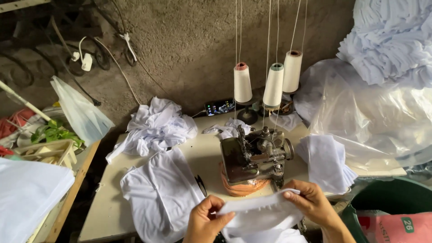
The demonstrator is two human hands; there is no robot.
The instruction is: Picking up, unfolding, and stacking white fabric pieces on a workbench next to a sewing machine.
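- White cloth piece (258, 216), nearest the camera, stretched between both hands just in front of the sewing machine (254, 157).
- L hand (204, 222): thumb and fingers pinched on the cloth's left end.
- R hand (312, 202): fingers closed over its right edge.
- Behind machine: three thread cones (273, 84); phone (219, 107), probably charging.
- Table (108, 211): white garments at left, folded stack (326, 162) at right.

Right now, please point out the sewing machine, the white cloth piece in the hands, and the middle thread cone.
sewing machine (252, 155), head view, metal body.
white cloth piece (258, 215), head view, middle.
middle thread cone (273, 86), head view, side.
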